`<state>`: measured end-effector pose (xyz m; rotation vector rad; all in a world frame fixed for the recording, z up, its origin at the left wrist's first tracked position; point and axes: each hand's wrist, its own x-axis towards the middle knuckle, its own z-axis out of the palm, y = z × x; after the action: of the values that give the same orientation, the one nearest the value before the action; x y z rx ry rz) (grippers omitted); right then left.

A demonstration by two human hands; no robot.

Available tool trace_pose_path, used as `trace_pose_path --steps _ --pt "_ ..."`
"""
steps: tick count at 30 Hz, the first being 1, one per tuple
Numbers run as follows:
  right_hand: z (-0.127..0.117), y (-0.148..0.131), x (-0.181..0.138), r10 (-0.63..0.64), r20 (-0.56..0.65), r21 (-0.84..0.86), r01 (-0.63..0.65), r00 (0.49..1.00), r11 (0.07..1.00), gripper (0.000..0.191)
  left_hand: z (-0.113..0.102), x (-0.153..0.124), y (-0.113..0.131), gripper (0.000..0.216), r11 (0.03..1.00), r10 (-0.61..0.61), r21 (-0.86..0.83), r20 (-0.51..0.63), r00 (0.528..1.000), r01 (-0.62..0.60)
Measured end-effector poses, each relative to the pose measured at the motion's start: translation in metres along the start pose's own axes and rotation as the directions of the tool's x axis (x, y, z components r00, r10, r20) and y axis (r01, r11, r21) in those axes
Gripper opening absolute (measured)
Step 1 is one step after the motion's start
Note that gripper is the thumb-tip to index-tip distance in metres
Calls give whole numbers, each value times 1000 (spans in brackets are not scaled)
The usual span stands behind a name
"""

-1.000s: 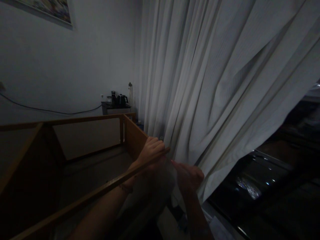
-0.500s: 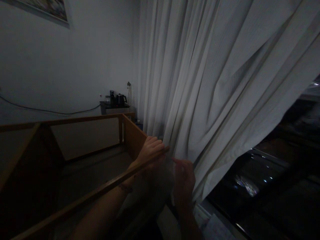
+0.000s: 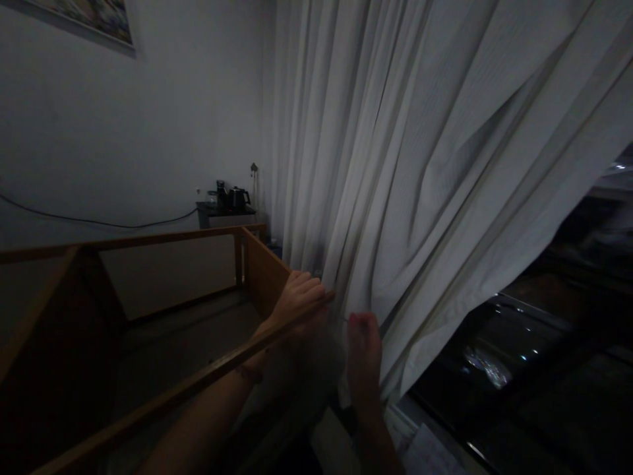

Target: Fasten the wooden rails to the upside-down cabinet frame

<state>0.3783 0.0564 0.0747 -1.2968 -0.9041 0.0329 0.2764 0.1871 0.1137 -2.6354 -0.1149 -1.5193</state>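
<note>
A long white curtain (image 3: 420, 165) hangs in folds and is drawn toward the left, in a dim room. My left hand (image 3: 299, 300) is closed on a bunch of the curtain beside the corner of a wooden frame (image 3: 264, 267), partly behind the frame's top rail. My right hand (image 3: 364, 349) is just to the right, fingers together and pressed against the gathered curtain cloth. Whether it grips the cloth is hard to tell in the dark.
The wooden frame's rail (image 3: 163, 396) runs diagonally across the lower left. A small table with a kettle (image 3: 238, 196) stands by the far wall. A dark window or glass pane (image 3: 534, 343) shows at the right. A picture (image 3: 84, 20) hangs upper left.
My right hand has moved left and turned upright, closer to my left hand, with more curtain gathered. My left hand has stayed in place.
</note>
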Motion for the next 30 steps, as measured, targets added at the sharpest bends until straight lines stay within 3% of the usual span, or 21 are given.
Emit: trace_pose_path --steps 3,7,9,11,13,15,18,20,22,24,28,30 --pt "-4 2 1 -30 59 -62 33 998 998 39 0 0 0 25 1000 -19 10 4 1000 19" --pt "-5 1 3 -233 -11 -214 225 972 950 30 -1 0 0 24 1000 -13 11 30 999 13" --pt "-7 -1 6 -407 13 -316 389 914 865 22 -1 0 -1 23 1000 -8 17 24 1000 8" --pt "-10 -3 10 -580 77 -424 553 811 717 13 1 0 -2 22 1000 -9 25 20 1000 8" --pt "-14 -4 13 -668 149 -484 643 729 594 17 3 -1 -3 20 999 -9 32 13 1000 8" --pt "-16 -6 13 -686 192 -457 682 702 570 22 4 -2 -3 20 1000 -9 27 4 1000 9" --pt "-15 -10 10 -634 220 -246 671 742 699 17 4 -2 -3 19 1000 -21 21 6 1000 21" --pt "-12 -13 7 -547 234 -63 573 804 817 17 4 -2 -2 19 1000 -22 21 19 1000 22" --pt "-9 -15 4 -465 243 65 464 851 883 30 3 -3 -3 19 1000 -9 19 16 1000 9" --pt "-8 -15 2 -420 238 97 409 876 908 36 4 -3 -4 19 1000 8 16 1 1000 -8" --pt "-9 -12 -1 -331 239 44 331 913 943 19 5 -3 -5 19 1000 19 9 -24 1000 -19" --pt "-10 -8 -2 -282 231 36 282 931 959 24 4 -2 -4 18 1000 11 6 -11 1000 -11"
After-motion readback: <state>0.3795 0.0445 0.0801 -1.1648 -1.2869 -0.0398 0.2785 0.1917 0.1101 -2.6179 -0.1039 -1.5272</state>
